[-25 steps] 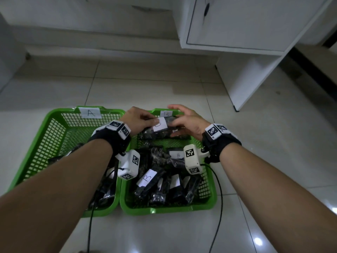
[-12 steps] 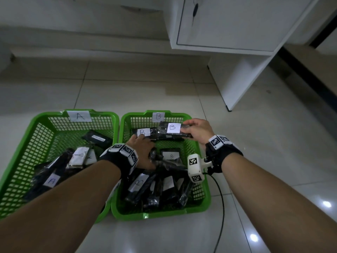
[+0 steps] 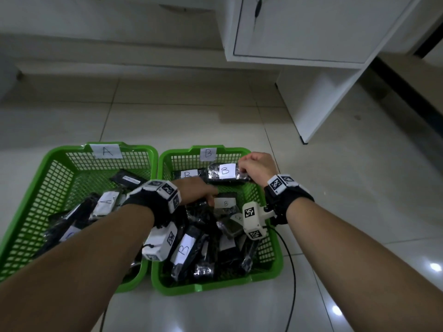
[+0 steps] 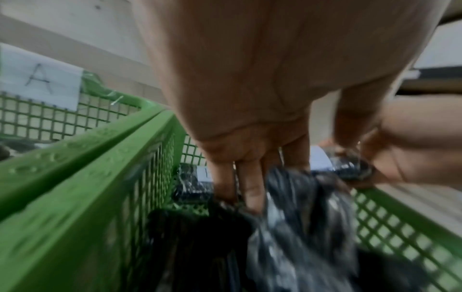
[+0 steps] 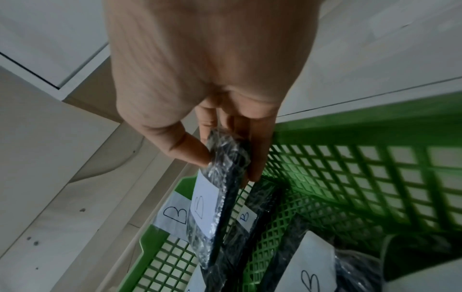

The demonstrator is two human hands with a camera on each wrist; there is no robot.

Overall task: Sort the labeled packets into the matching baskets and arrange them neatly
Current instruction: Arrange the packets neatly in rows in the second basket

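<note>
Two green baskets stand side by side on the floor: basket A (image 3: 72, 150) on the left, basket B (image 3: 215, 287) on the right. Both hold black packets with white labels. My right hand (image 3: 256, 165) pinches one end of a black packet labelled B (image 3: 224, 172) at the far end of basket B; the right wrist view shows thumb and fingers (image 5: 257, 170) clamped on this packet (image 5: 222, 199). Beside it lies another B packet (image 3: 188, 174). My left hand (image 3: 203, 191) reaches into the pile in basket B, its fingers (image 4: 250, 189) and thumb around the top of a crinkly black packet (image 4: 300, 207).
Several A-labelled packets (image 3: 106, 202) lie heaped in basket A. A white cabinet (image 3: 311, 32) stands beyond the baskets, its side panel (image 3: 316, 104) reaching the tiled floor at the right. Black cables (image 3: 291, 271) trail past basket B's right side.
My left hand let go of the B packet and drew back into basket B's pile. My right hand kept the packet at the basket's far end.
</note>
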